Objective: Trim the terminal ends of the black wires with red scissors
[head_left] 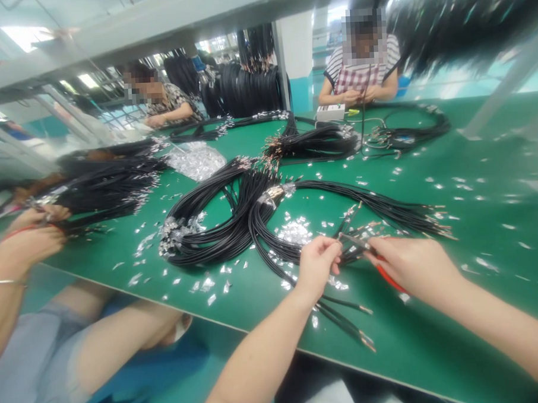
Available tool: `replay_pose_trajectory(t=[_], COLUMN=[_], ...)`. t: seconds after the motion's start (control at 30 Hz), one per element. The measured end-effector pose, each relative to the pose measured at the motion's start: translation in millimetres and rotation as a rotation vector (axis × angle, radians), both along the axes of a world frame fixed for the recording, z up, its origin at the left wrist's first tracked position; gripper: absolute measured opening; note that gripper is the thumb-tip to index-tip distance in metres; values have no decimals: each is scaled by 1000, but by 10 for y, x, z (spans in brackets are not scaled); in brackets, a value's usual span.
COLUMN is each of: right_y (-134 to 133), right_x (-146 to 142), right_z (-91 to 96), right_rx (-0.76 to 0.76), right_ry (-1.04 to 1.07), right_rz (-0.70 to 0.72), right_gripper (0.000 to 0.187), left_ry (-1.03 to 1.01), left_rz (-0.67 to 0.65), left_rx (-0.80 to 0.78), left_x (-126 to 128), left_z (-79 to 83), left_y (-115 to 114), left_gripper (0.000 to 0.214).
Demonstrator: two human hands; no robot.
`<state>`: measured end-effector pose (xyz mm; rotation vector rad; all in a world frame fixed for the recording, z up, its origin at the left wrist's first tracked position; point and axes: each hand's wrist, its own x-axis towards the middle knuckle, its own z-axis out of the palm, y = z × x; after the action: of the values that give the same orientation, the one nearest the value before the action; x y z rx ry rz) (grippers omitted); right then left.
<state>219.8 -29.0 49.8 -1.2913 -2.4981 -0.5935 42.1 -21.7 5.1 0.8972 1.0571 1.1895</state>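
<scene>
My left hand (318,260) is closed in a pinch on the end of a black cable, just left of the metal blades. In my right hand (408,261) is a pair of red-handled scissors (390,278), its tips meeting the cable end at my left fingertips. Whether the blades are parted is too small to tell. Around both hands lies a looped bundle of black cables (362,196) with bare copper ends. A few loose cables (345,323) stick out below my left wrist, their ends pointing towards the table's front edge.
More coiled cable bundles (208,240) lie left of my hands and farther back (315,145). Foil scraps (294,231) litter the green table (500,298). A co-worker's hands (38,232) work at the left; two people sit across the table. A white box (330,112) stands at the far side.
</scene>
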Motion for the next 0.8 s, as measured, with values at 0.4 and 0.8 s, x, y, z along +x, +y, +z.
replay_pose_trajectory(t=[0.4,0.8], right_y=[81,23], right_x=[-177,-195], right_z=[17,61], right_rx=[141,86], right_ry=[-52,-132], right_rz=[47,47], right_gripper=[24,18], left_ry=[-242,115], left_rz=[-91,35], left_rx=[-115,98], left_x=[-53,-30], left_z=[84,8], left_y=[-2,-37], left_gripper=[22,14])
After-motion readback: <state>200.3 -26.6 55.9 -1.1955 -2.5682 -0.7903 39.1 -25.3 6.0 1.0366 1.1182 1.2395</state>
